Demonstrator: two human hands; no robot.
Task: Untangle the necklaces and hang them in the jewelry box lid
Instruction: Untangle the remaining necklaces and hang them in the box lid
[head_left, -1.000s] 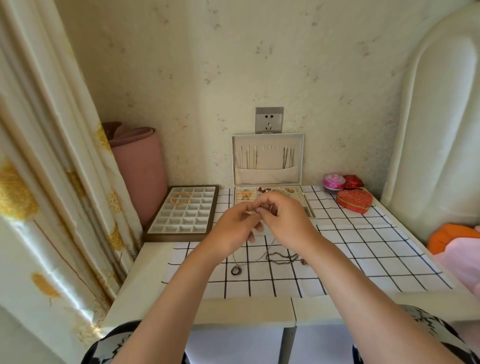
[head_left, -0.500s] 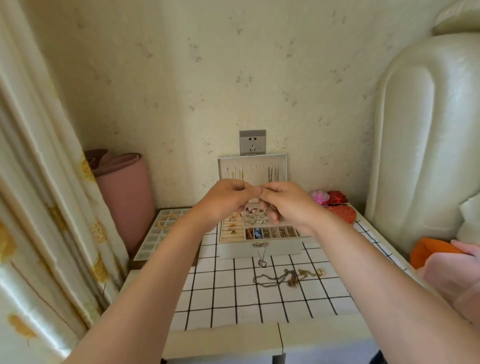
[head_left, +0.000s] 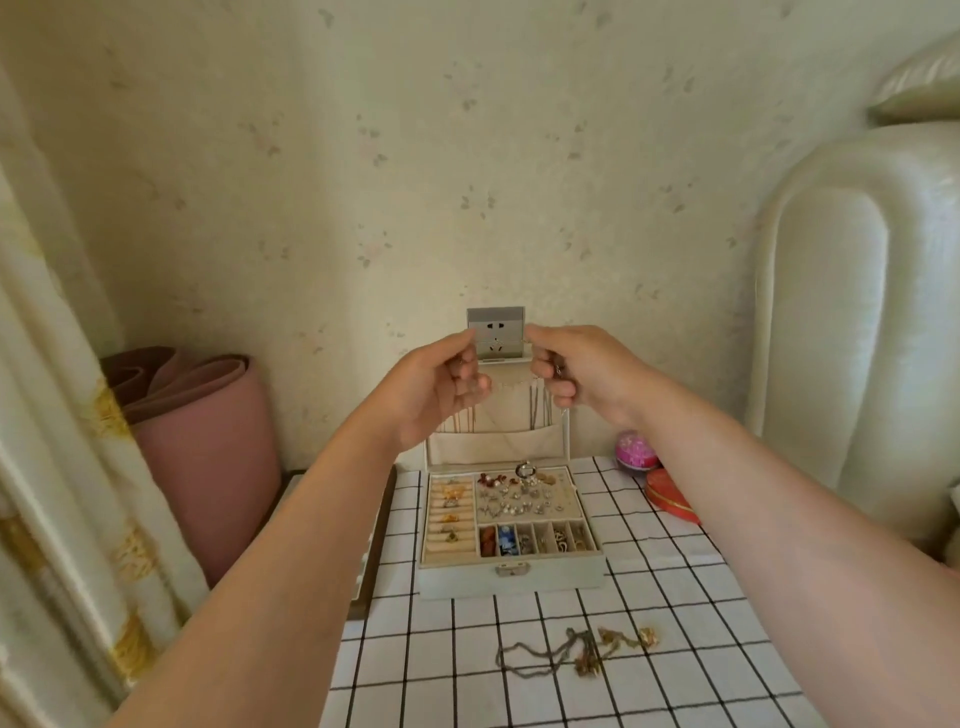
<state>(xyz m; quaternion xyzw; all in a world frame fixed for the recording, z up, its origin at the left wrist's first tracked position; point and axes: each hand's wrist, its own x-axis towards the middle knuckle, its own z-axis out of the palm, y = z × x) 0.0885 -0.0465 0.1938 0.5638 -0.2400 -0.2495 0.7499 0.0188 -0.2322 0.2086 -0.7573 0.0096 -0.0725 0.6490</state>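
Observation:
An open white jewelry box (head_left: 511, 574) stands on the checked table, its upright lid (head_left: 498, 441) lined in beige with several chains hanging inside. My left hand (head_left: 441, 384) and my right hand (head_left: 576, 371) are raised in front of the top of the lid, each pinching one end of a thin necklace chain (head_left: 511, 383) stretched between them. A ring pendant (head_left: 525, 471) hangs low in front of the lid pocket. A tangled heap of necklaces (head_left: 582, 649) lies on the table in front of the box.
A wall socket (head_left: 496, 332) sits just behind the lid. A pink ball (head_left: 635, 451) and a red heart-shaped box (head_left: 672, 501) lie right of the box. A rolled pink mat (head_left: 202, 431) stands left, a curtain (head_left: 57, 467) beyond it. A padded headboard (head_left: 857, 322) fills the right.
Both hands rose from the table to the top of the lid, carrying the necklace, and drew slightly apart. The pendant lifted off the table. The camera moved closer.

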